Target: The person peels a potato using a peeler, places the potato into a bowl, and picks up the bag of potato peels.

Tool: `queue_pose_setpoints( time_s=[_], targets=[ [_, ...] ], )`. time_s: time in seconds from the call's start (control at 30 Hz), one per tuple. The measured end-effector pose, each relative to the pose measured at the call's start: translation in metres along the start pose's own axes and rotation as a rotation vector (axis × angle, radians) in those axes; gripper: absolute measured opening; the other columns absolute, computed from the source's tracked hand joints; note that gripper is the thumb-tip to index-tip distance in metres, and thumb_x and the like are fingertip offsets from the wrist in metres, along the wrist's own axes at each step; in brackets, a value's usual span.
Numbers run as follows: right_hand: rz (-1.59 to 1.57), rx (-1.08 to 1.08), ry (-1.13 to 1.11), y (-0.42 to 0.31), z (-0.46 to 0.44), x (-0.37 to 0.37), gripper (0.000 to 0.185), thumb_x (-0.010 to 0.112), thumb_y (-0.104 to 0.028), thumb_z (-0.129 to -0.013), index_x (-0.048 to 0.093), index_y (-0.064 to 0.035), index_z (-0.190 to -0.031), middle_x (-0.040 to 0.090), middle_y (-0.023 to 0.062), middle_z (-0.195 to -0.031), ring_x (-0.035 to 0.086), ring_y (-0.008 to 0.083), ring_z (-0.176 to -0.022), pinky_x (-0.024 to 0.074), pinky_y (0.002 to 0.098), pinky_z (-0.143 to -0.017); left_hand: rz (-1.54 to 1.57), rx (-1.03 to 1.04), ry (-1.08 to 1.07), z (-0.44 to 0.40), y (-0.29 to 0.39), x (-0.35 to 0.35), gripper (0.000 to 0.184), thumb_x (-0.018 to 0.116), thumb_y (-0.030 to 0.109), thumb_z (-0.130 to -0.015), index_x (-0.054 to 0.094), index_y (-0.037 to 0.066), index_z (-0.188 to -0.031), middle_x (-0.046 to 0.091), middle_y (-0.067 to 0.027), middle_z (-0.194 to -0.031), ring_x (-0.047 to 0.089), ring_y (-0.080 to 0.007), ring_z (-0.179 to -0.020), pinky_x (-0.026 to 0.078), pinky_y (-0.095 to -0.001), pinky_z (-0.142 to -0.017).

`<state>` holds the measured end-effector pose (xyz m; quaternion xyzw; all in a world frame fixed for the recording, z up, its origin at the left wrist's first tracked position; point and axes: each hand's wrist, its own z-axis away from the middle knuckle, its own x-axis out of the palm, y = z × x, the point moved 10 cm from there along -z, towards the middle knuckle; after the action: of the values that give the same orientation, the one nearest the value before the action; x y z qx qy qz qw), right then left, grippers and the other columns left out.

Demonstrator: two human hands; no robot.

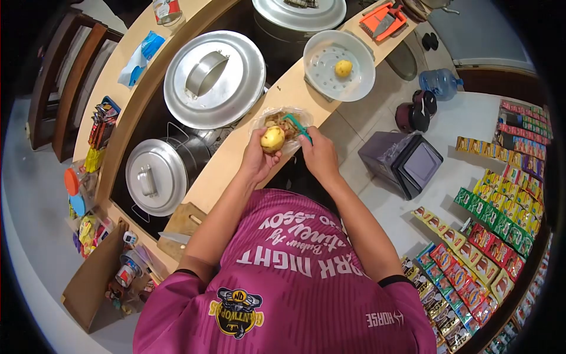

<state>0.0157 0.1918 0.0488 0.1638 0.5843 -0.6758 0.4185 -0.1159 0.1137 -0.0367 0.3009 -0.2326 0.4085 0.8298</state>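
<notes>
My left hand point(257, 154) is closed round a yellow, mostly peeled potato point(273, 140). In my right hand point(319, 152) is a green peeler point(299, 128), its head just to the upper right of the potato and apart from it. Beneath both lies a clear plastic bag point(257, 122) with brown peelings point(287, 116) in it, on the wooden counter point(289, 82). Another peeled potato point(343, 68) sits in a translucent basin point(364, 79) farther along the counter.
Lidded metal pots point(236, 62) stand left of the counter. A cutting board point(183, 220) and a knife point(174, 238) lie near my left elbow. An orange dustpan point(383, 22) rests beyond the basin. On the right are a bin point(395, 159) and hanging sachets point(477, 212).
</notes>
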Motion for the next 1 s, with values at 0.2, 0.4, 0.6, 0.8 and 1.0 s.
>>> queue_pose_setpoints(
  time_s=[0.2, 0.4, 0.6, 0.8, 1.0],
  targets=[
    [0.195, 0.067, -0.015, 0.009, -0.006, 0.007, 0.023, 0.060, -0.028, -0.095, 0.059, -0.0066, -0.102, 0.069, 0.0206, -0.090, 0.065, 0.0458, -0.086, 0.0491, 0.0558, -0.071, 0.093, -0.018, -0.097, 0.002, 0.004, 0.011, 0.047, 0.039, 0.045, -0.100, 0.061, 0.009, -0.121, 0.069, -0.0053, -0.093, 0.057, -0.0124, -0.059, 0.049, -0.0231, -0.052],
    [0.060, -0.001, 0.024, -0.008, -0.006, -0.009, 0.021, 0.061, -0.026, -0.095, 0.058, -0.0056, -0.098, 0.067, 0.0207, -0.088, 0.064, 0.0455, -0.084, 0.0480, 0.0525, -0.066, 0.079, 0.052, -0.060, 0.007, 0.013, 0.011, 0.048, 0.036, 0.045, -0.101, 0.057, 0.009, -0.126, 0.069, -0.0083, -0.101, 0.058, -0.0124, -0.057, 0.052, -0.0226, -0.051],
    [0.048, -0.218, 0.059, -0.049, 0.017, -0.003, 0.021, 0.066, -0.026, -0.091, 0.056, -0.0069, -0.094, 0.066, 0.0146, -0.084, 0.065, 0.0407, -0.077, 0.0494, 0.0510, -0.062, -0.013, 0.057, 0.036, 0.007, 0.009, 0.003, 0.050, 0.038, 0.051, -0.102, 0.059, 0.010, -0.120, 0.063, -0.0034, -0.079, 0.057, -0.0121, -0.056, 0.049, -0.0238, -0.051],
    [0.053, -0.335, 0.114, -0.058, 0.015, -0.011, 0.018, 0.067, -0.024, -0.090, 0.059, -0.0078, -0.092, 0.064, 0.0144, -0.077, 0.063, 0.0395, -0.072, 0.0470, 0.0485, -0.058, -0.066, 0.049, 0.025, 0.013, 0.013, 0.010, 0.045, 0.037, 0.048, -0.103, 0.059, 0.010, -0.111, 0.061, -0.0038, -0.079, 0.053, -0.0132, -0.053, 0.043, -0.0244, -0.047],
    [0.111, -0.384, 0.135, -0.058, 0.014, -0.015, 0.021, 0.069, -0.024, -0.088, 0.056, -0.0081, -0.088, 0.062, 0.0115, -0.075, 0.064, 0.0361, -0.070, 0.0483, 0.0477, -0.057, -0.076, 0.035, 0.016, 0.011, 0.012, 0.013, 0.046, 0.037, 0.049, -0.102, 0.059, 0.008, -0.107, 0.060, -0.0051, -0.078, 0.051, -0.0130, -0.052, 0.041, -0.0244, -0.046]
  ],
)
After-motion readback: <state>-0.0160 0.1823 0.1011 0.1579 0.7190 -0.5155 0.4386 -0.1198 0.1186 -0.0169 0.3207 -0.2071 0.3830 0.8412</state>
